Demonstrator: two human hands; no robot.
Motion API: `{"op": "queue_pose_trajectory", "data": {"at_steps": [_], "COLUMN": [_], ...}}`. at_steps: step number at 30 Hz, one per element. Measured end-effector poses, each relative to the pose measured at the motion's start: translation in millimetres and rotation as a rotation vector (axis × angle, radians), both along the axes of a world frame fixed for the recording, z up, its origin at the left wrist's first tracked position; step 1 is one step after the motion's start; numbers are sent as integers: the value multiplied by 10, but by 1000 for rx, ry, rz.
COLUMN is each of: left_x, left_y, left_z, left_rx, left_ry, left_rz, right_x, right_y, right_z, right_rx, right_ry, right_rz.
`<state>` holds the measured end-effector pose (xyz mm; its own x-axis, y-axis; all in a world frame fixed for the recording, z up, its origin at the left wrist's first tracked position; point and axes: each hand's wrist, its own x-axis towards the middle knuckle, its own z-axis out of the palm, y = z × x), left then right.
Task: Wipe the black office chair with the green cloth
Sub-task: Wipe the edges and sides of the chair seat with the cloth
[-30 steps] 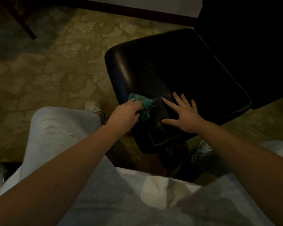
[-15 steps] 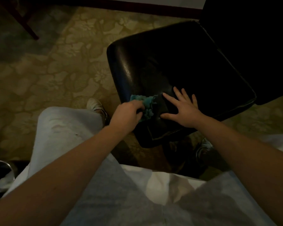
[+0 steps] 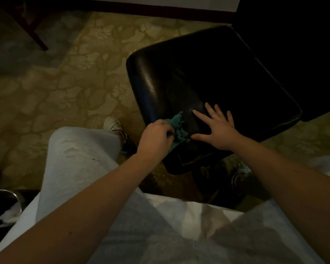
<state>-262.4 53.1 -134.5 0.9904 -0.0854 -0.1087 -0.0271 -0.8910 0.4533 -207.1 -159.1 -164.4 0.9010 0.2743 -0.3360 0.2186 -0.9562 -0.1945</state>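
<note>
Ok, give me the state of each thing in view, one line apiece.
green cloth, bunched, on the seat's near corner.
left hand, fingers curled round the cloth.
right hand, flat, fingers spread, pressing on the seat.
black office chair, upright, near corner of its seat under cloth and hands.
metal-rimmed bin, open-topped, something white inside.

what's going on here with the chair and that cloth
A person is leaning over a black office chair and wiping its seat. The left hand grips a bunched green cloth at the near front corner of the seat cushion. The right hand lies flat on the seat right beside the cloth, fingers spread, apparently steadying the chair. The chair stands on a patterned carpet.
</note>
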Motion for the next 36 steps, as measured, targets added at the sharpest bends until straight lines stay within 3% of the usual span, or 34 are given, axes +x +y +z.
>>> {"op": "queue_pose_trajectory", "data": {"at_steps": [9, 16, 23, 32, 36], "left_x": [-56, -21, -70, 124, -79], "left_y": [69, 138, 238, 323, 295], "left_z": [46, -62, -41, -40, -10], "left_rx": [72, 69, -31, -59, -55], "left_ry": [140, -38, 167, 126, 187], "left_rz": [-172, 21, -10, 146, 58], "right_x": [-10, -3, -2, 0, -5], "right_y": [75, 225, 340, 414, 426], "right_z": [-12, -85, -96, -90, -75], "right_rx": [-43, -28, -59, -7, -31], "right_ry": [-12, -28, -50, -41, -41], "right_rz": [-16, -69, -93, -113, -118]}}
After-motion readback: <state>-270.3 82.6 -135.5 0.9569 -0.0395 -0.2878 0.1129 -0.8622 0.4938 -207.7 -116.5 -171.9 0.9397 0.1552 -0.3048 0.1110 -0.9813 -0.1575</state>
